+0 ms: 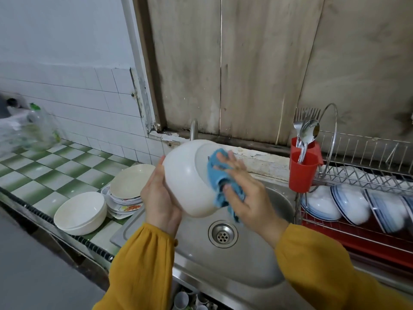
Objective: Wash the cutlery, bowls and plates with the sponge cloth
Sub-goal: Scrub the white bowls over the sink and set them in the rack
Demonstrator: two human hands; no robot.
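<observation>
We hold a large plain white ceramic bowl (pixel 187 175) above the stainless steel sink (pixel 257 260), tipped on its side so that its base faces three o'clock, toward our working hand. The left grip (pixel 159 198) clasps the bowl from nine o'clock, palm against the wall. Its fingertips are hidden behind the bowl, probably hooked over the rim to steady it against the scrubbing.

The right grip (pixel 243 193) is not clenched: its fingers lie splayed and nearly straight, pressing the blue sponge cloth (pixel 218 175) flat on the bowl's foot ring, thumb laid across the bunched part. A loose tail of cloth hangs toward six o'clock – we judge the flat palm is meant to spread pressure over the base.

Holding the bowl over the basin lets drips fall toward the round metal drain (pixel 222 234), directly below. The curved metal tap (pixel 194 129) stands at twelve o'clock, partly hidden by the bowl; we see no water running.

On the green-and-white tiled desk (pixel 44 166), at nine o'clock of the sink, wait a stack of cream and patterned plates (pixel 131 182) and nested white bowls (pixel 80 210) – probably still unwashed. At three o'clock, the wire dish rack (pixel 362 173) carries blue-rimmed bowls (pixel 348 204) on edge, and a red plastic cup (pixel 301 173) holds steel spoons and forks (pixel 309 130) upright to drain. So cutlery seems done, and we are among the bowls.
</observation>
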